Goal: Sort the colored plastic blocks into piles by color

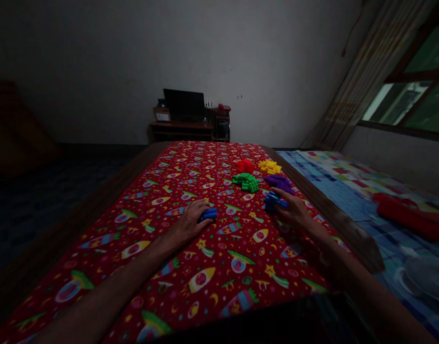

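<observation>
My left hand (190,220) rests on the red rocket-print cloth (190,267) with its fingers closed round a blue plastic piece (208,214). My right hand (294,210) lies to the right, its fingers wrapped on a small cluster of blue pieces (271,200). Beyond the hands sit sorted heaps of plastic pieces: green (246,182), purple (278,182), red (245,166) and yellow (270,166).
The cloth covers a long wooden table whose right edge (334,215) runs beside a checked bedspread (351,186) with a red cushion (409,215). A desk with a dark monitor (184,106) stands against the far wall. A window (412,100) is at the right.
</observation>
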`<state>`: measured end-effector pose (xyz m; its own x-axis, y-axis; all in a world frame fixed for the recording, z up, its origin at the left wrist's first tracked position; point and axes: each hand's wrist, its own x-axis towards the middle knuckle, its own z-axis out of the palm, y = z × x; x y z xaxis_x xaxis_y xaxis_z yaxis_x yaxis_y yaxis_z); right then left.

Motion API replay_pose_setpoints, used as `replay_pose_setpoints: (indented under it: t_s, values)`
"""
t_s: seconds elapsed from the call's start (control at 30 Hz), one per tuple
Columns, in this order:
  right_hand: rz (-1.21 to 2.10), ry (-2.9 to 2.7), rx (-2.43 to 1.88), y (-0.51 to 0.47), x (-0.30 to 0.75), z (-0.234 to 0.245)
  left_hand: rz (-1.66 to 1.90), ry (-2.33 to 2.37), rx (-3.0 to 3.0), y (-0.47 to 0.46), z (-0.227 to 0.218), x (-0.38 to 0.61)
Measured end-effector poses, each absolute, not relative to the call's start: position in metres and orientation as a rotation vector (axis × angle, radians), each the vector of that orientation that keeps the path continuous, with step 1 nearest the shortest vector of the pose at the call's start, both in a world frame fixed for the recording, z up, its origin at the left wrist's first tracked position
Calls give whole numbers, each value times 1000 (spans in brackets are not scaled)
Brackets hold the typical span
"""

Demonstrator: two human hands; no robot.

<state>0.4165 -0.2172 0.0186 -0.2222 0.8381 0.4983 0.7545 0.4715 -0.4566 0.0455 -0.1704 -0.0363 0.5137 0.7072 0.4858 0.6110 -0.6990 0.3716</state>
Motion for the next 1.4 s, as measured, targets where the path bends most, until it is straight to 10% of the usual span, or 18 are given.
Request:
replay_pose_setpoints:
  t_s: [1.0,1.4]
  values:
    - [118,-2518,-730,-193,272,-9,953,1160,2553,-170,-42,40]
    - [44,-1722,-1629,-178,448,30,958,1234,2640,-177,-40,46]
